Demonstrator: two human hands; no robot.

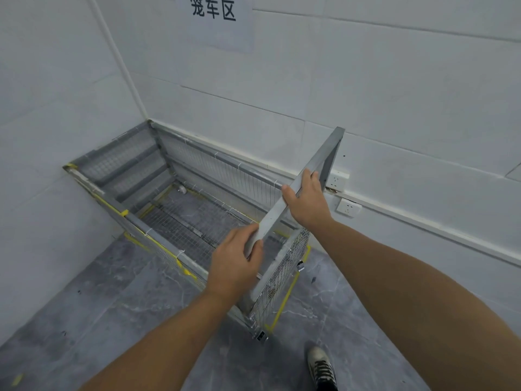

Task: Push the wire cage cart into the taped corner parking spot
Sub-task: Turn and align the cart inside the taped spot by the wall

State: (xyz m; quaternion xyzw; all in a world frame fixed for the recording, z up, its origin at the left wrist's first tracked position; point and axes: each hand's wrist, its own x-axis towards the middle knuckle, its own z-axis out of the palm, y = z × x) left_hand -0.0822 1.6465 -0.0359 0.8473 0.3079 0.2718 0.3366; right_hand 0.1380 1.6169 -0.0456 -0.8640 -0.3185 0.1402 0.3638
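Observation:
The wire cage cart [197, 221], grey metal frame with mesh walls, stands in the corner where two white tiled walls meet. Its far end is against the left wall and its long side runs along the right wall. A grey handle bar [313, 170] crosses its near end. My left hand [236, 266] grips the bar's near end and my right hand [307, 201] grips it further up. Yellow floor tape [284, 300] outlines the parking spot, showing beside the cart's near end and along its left side.
A paper sign [214, 18] with black characters hangs on the wall above the corner. Two wall sockets [349, 208] sit low on the right wall beside the handle. A shoe [321, 368] stands on the grey marble floor behind the cart.

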